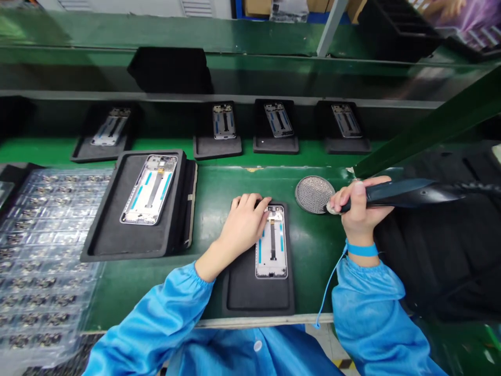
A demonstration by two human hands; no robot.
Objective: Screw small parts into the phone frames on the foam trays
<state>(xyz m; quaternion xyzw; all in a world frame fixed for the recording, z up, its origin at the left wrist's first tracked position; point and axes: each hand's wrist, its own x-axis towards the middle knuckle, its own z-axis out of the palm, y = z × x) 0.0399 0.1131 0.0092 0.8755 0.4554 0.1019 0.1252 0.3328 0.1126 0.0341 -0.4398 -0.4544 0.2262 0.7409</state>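
Note:
A phone frame (pixel 271 246) lies in a black foam tray (pixel 254 297) at the bench's front edge. My left hand (pixel 245 222) rests on the frame's top left corner, fingers curled and pressed down on it. My right hand (pixel 359 209) is wrapped round a dark electric screwdriver (pixel 399 192) with a coiled cable. The screwdriver's tip sits at the edge of a round dish of small screws (pixel 314 194). A blue strap (pixel 362 249) circles my right wrist.
A second phone frame (pixel 150 189) lies in a larger black tray (pixel 117 230) to the left. Clear blister trays of small parts (pixel 43 250) fill the far left. Several trays with frames (pixel 276 125) stand on the conveyor behind. Another person's hand (pixel 442 9) shows at top right.

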